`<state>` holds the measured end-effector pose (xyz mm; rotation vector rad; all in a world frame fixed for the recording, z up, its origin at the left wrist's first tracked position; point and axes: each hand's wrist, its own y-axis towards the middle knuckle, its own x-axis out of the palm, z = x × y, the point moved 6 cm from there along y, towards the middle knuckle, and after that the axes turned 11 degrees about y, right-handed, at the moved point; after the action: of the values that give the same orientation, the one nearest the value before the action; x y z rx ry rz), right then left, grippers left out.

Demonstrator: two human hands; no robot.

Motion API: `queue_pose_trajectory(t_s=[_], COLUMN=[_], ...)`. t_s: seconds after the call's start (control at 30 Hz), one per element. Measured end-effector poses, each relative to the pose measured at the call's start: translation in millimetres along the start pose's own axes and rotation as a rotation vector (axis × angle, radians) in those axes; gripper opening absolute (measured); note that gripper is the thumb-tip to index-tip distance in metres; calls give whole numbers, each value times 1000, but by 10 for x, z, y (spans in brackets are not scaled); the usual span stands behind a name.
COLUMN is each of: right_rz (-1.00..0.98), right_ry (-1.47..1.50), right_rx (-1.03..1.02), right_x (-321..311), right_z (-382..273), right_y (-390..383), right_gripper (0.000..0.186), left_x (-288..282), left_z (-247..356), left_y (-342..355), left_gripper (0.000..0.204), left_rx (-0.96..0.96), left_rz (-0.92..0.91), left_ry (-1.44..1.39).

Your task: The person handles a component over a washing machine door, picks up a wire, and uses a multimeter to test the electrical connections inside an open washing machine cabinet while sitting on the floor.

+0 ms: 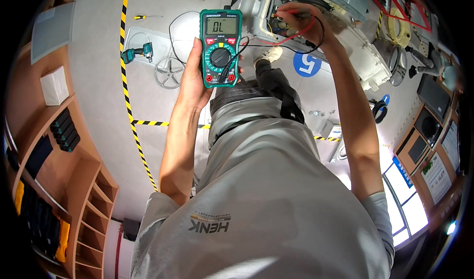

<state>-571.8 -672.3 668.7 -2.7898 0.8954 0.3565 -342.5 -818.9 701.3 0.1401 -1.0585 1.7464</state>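
Upright in my left hand (pixel 195 84) is a green digital multimeter (pixel 220 49) with a lit screen, a round black dial and red sockets. My fingers wrap round its back and side. Black and red leads run from it toward the right. Closed fingers of my right hand (pixel 302 19) pinch a red-tipped test probe (pixel 281 13) at the opened casing of a white appliance (pixel 261 22). Wires and connectors (pixel 279 28) show inside, below the probe. Exactly where the probe tip touches is hidden.
A teal cordless drill (pixel 139 53) rests on a clear panel on the floor, near a spoked pulley wheel (pixel 168 73). Beyond it lies a yellow screwdriver (pixel 143 17). Black-and-yellow tape (pixel 124 66) marks the floor. Wooden shelves (pixel 91 219) stand left; a red frame (pixel 419 19) stands far right.
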Motion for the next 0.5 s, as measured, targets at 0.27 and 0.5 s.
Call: queue_pose_trajectory(t_s=[0.27,0.5], right_rz=[44,39], right_ry=[-22,137], right_rx=[20,27], right_x=[8,-90], right_z=[8,-78], right_y=[9,-21], right_gripper=[20,20], left_x=[-5,-30], left_z=[-3,-6], left_y=[-5,-30], left_gripper=[69,69], left_rx=[0,-9], left_rz=[2,9], left_ry=[1,1])
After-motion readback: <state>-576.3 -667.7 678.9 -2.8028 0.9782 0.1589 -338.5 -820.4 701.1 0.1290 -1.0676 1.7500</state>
